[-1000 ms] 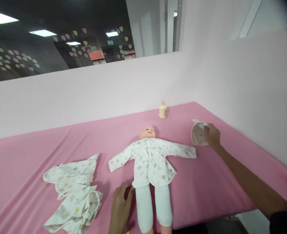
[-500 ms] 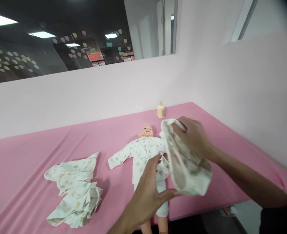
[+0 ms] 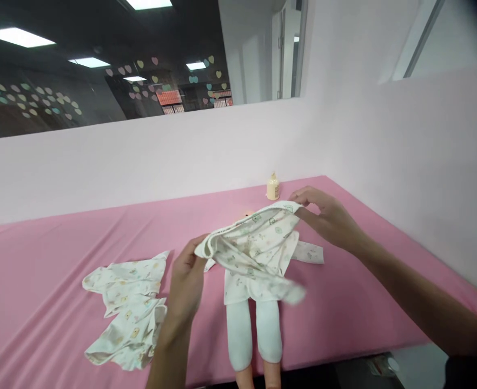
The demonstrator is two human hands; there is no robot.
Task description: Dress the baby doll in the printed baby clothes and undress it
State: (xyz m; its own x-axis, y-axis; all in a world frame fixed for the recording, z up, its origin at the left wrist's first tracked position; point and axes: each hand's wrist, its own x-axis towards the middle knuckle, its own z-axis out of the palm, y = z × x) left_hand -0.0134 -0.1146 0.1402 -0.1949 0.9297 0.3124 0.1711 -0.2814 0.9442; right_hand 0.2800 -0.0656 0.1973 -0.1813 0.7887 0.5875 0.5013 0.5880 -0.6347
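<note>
I hold a small white printed baby garment stretched in the air between both hands, above a doll. My left hand pinches its left end. My right hand pinches its right end. The doll lies on its back on the pink table, dressed in a matching printed top, with pale blue legs pointing toward me. The held garment hides its head and chest. One sleeve sticks out to the right.
A crumpled heap of matching printed clothes lies left of the doll. A small cream bottle stands at the back by the pale wall. The table's front edge runs just below the doll's legs.
My right hand picked the garment up from the table's right side and carried it over the doll. My left hand rose from beside the doll and took its other end, spreading it out.
</note>
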